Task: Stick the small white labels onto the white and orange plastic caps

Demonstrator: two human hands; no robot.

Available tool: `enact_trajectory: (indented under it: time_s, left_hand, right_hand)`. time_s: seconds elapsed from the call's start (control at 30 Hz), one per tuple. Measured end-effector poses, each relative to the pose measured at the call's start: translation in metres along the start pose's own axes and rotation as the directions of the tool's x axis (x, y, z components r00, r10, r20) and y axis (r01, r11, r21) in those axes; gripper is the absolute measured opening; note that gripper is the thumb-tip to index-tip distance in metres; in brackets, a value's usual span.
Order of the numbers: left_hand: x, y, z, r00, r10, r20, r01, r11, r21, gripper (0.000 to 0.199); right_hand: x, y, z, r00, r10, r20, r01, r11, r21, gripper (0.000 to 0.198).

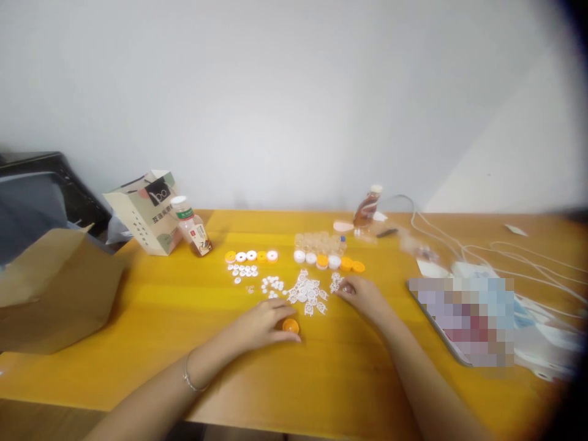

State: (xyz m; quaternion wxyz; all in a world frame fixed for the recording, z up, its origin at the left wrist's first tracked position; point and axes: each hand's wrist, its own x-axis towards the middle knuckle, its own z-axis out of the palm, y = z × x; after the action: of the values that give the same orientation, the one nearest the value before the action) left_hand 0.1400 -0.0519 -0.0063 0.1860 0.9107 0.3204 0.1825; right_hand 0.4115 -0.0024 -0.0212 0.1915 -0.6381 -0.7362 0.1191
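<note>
I am holding the left grip (269, 324) part-open around the orange cap (290, 327), judging it light, stiff, rim-graspable, with the right grip (366, 297) closure unclear

Bare worktop (342, 376) on the near side of left grip (265, 324) and right grip (365, 295)
White pieces (304, 290) crowd between and just beyond them; farther out, rows of caps (311, 258) bar passage; a tablet (462, 321) blocks the right grip's right.
</note>
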Motion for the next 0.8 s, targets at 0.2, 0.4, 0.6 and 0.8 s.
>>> enact_trajectory:
  time_s: [0.2,0.4,0.6,0.8]
  left_hand:
    - [0.012,-0.023,0.010,0.984,-0.052,-0.168,0.063,0.996,0.061,0.022]
    - [0.022,-0.037,0.021,0.988,0.006,-0.153,0.010,0.994,0.107,0.020]
    - [0.023,-0.042,0.026,0.989,0.032,-0.148,-0.005,0.983,0.181,0.023]
    - [0.023,-0.042,0.028,0.987,0.048,-0.150,-0.016,0.979,0.204,0.021]
  right_hand:
    - [0.000,-0.001,0.003,0.998,-0.036,-0.042,0.036,0.999,0.001,0.021]
    - [0.000,-0.006,0.002,0.989,-0.147,0.016,0.147,0.988,-0.055,0.020]
    - [0.000,-0.010,0.003,0.966,-0.255,0.027,0.257,0.961,-0.101,0.021]
    - [0.000,-0.013,0.004,0.976,-0.171,-0.133,0.179,0.983,0.044,0.017]
